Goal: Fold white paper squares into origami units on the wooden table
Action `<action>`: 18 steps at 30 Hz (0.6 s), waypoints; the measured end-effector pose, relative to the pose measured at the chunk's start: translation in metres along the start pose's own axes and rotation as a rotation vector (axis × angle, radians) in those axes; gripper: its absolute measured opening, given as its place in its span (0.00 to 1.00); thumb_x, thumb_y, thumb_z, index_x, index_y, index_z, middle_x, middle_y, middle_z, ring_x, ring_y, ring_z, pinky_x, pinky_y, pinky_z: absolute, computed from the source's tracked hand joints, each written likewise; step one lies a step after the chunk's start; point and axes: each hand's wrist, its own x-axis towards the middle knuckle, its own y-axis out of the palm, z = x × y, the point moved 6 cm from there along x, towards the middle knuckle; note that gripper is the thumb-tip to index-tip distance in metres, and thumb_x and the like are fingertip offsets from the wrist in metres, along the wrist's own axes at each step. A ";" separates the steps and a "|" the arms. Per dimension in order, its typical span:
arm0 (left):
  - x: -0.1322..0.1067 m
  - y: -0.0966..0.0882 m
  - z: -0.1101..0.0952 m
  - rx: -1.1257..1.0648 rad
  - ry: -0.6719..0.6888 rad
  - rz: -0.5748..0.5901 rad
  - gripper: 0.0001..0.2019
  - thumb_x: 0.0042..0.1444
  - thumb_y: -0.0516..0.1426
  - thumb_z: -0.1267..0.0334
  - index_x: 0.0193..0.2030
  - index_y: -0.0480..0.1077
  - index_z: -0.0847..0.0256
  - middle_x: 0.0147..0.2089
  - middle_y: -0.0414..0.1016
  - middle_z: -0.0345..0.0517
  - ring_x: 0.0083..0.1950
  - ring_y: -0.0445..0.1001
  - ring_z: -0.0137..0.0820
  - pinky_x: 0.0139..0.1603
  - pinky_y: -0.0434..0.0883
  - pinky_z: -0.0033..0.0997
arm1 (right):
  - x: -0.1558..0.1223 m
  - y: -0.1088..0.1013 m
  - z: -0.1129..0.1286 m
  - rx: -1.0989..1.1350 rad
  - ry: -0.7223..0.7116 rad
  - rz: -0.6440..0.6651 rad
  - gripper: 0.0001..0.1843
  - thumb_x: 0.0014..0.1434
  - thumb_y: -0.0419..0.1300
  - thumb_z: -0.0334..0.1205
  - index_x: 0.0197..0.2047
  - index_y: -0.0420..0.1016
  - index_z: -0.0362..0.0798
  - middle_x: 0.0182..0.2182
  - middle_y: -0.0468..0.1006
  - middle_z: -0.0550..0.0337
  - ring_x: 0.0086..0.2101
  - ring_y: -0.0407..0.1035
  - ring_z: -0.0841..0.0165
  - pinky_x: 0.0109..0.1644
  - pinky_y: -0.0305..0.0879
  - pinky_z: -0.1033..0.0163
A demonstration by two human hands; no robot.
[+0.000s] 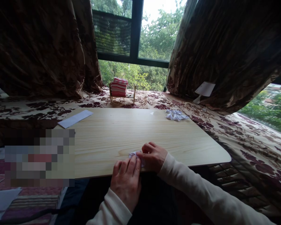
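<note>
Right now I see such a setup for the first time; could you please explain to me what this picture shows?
There is no machine here: you see a person's two bare hands. The single picture comes from a camera worn on the head, looking forward and down. The left hand and right hand are on a small white paper piece, partly hidden by fingers, near the table's close edge. Farther back lie a flat white strip and, to the right, folded white pieces.

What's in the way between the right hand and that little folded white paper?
Nothing that I can see. The right hand is right at the folded white paper, with the left hand on it too, near the wood-grain tabletop's front edge.
</note>
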 end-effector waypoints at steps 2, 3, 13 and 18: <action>0.000 -0.001 0.000 0.002 -0.001 0.001 0.20 0.50 0.53 0.65 0.51 0.66 0.67 0.51 0.70 0.52 0.49 0.64 0.42 0.50 0.58 0.45 | -0.002 0.000 0.001 -0.035 -0.021 0.007 0.10 0.52 0.58 0.35 0.40 0.73 0.50 0.27 0.66 0.58 0.27 0.54 0.70 0.29 0.56 0.66; 0.000 -0.002 -0.001 0.001 0.001 0.002 0.20 0.50 0.52 0.65 0.51 0.66 0.67 0.51 0.70 0.52 0.49 0.64 0.42 0.50 0.58 0.45 | -0.003 0.000 0.001 -0.055 -0.029 0.017 0.11 0.53 0.57 0.35 0.41 0.73 0.51 0.27 0.66 0.58 0.27 0.54 0.70 0.28 0.56 0.66; 0.002 -0.013 0.000 -0.032 0.069 -0.035 0.18 0.52 0.48 0.69 0.48 0.68 0.70 0.50 0.71 0.54 0.49 0.66 0.40 0.49 0.61 0.42 | -0.006 -0.009 0.010 -0.222 -0.109 0.077 0.07 0.56 0.54 0.33 0.37 0.72 0.48 0.29 0.68 0.58 0.29 0.58 0.69 0.29 0.56 0.65; 0.003 -0.013 0.002 -0.057 0.097 -0.054 0.18 0.52 0.47 0.71 0.49 0.67 0.68 0.50 0.71 0.52 0.50 0.66 0.40 0.49 0.61 0.42 | 0.000 -0.004 0.010 -0.076 -0.060 0.051 0.07 0.54 0.54 0.31 0.33 0.72 0.48 0.29 0.69 0.59 0.29 0.58 0.71 0.29 0.57 0.67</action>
